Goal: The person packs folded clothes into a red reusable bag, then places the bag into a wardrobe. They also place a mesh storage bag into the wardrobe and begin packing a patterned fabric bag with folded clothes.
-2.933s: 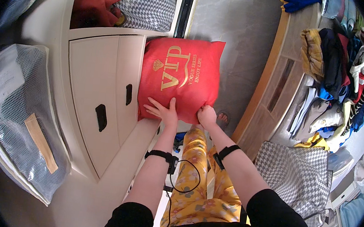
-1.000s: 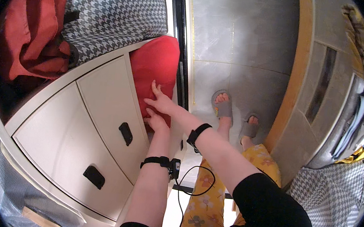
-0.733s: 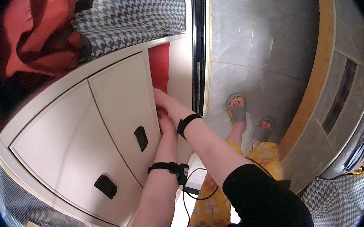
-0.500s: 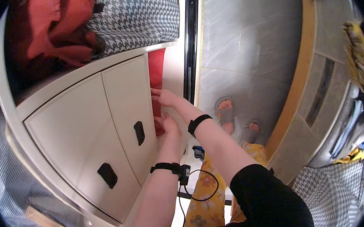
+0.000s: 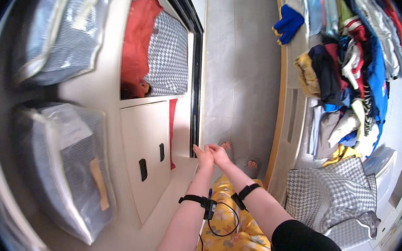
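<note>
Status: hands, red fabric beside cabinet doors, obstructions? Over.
Left hand and right hand close together, nothing visibly held. Red fabric item apart from both, narrow strip showing. Cream cabinet front with black handles apparently covering the rest.

Fairly bright, even light around the hands (image 5: pixel 206 158); the tile floor (image 5: pixel 235 80) ahead looks pale; glare streaks the clear storage bag (image 5: pixel 69 26) far left of them, dark shadow beside it; straight lines bow toward blackened corners, blurred leftmost.
</note>
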`<state>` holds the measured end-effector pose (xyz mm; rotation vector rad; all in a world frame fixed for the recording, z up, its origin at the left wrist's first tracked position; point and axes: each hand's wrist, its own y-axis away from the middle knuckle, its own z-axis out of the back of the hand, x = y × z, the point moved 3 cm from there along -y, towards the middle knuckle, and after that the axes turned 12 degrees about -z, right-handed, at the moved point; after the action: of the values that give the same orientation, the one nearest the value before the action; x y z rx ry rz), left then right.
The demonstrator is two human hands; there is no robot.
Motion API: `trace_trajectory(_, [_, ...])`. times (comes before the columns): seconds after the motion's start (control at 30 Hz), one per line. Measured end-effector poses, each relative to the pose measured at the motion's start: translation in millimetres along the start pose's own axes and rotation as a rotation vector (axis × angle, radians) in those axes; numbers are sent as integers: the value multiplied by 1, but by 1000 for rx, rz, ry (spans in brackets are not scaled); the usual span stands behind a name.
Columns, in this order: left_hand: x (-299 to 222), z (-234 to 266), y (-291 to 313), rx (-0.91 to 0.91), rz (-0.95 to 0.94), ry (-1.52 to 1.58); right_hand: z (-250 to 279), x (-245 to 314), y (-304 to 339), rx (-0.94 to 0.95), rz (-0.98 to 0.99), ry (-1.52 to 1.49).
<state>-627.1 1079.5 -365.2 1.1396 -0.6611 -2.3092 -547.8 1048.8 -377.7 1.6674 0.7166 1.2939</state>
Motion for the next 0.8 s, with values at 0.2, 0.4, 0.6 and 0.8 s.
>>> trace_trajectory(0.2, [-83,22,66,204,-154,7,46,63,100,52,0,-145])
trace_trajectory(0.4, [-192,62,144,354,-252,-40,93,139,216,103,81,-197])
trace_trajectory(0.6, [-243,99,201,512,-428,-63,144,179,337,135,201,-58])
trace_trajectory(0.8, [-286,140,223,547,-519,-44,199,195,419,144,308,-81])
